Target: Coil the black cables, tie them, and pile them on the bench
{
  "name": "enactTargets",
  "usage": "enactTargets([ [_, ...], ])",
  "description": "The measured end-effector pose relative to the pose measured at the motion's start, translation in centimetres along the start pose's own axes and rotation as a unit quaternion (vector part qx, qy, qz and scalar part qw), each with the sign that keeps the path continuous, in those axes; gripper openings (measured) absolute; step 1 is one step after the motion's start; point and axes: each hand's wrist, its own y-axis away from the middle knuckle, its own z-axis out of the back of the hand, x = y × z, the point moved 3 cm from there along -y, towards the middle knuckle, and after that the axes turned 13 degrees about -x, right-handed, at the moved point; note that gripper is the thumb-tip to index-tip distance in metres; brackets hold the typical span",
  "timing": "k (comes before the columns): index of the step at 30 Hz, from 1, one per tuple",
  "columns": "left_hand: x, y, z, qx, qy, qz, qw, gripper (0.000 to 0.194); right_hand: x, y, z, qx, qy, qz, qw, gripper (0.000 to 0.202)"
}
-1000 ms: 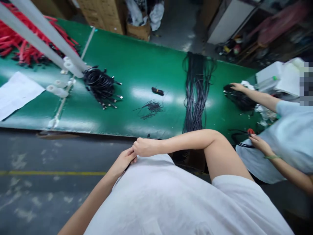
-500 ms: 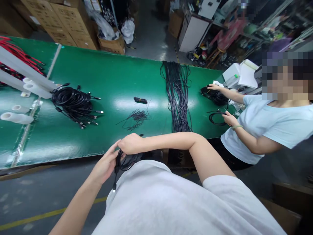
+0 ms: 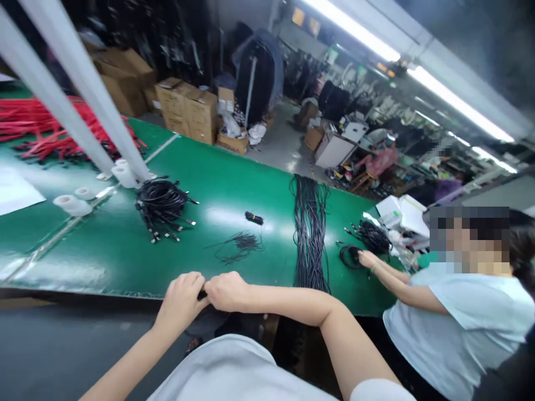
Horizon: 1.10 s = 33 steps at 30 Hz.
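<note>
Black cable (image 3: 203,293): between our two hands at the near edge of the green table (image 3: 221,167) — only a dark sliver shows.
Cable axis: covered by our fingers, so we cannot tell which way it points.
Left hand (image 3: 181,296): fingers bent together, pinching the cable.
Right hand (image 3: 228,291): curled like a loose fist, its fingertips on the cable beside the left.
Thin strips (image 3: 243,242): at our 1 o'clock, a loose, wiry black heap.
Banded bundle (image 3: 254,218): just beyond the strips, yellow band, lying 10 to 4 o'clock.
Coiled cables (image 3: 161,197): at 11 o'clock, glossy round loops, metal plugs fanned toward 4 and 5.
Long strands (image 3: 310,236): at 2 o'clock, a flat black swath running 12 to 6.
Co-worker (image 3: 463,328): near 3 o'clock, pale top, reaching to a black coil (image 3: 349,255).
White rolls (image 3: 73,206): at 10 o'clock, smooth cylinders.
Red cables (image 3: 62,131): between 10 and 11, tangled.
Open carton (image 3: 234,146): at 12, past the table — crumpled plastic bags (image 3: 229,125) inside.
Cardboard boxes (image 3: 200,117): left of the carton, contents hidden.
</note>
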Motion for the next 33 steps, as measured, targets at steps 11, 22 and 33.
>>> enactTargets([
  [11,1.0,3.9,-0.2,-0.069,0.168,0.048,0.982,0.033,0.0,0.0,0.3,-0.011,0.072,0.06,0.996,0.023],
  [22,-0.7,2.5,-2.3,-0.022,0.111,0.186,0.976,0.016,0.2,-1.7,-1.8,-0.003,0.12,0.016,0.993,0.019],
  [33,1.0,3.0,0.1,0.031,0.084,0.053,0.995,0.024,0.6,0.6,-2.9,-0.049,0.079,0.157,0.983,0.015],
])
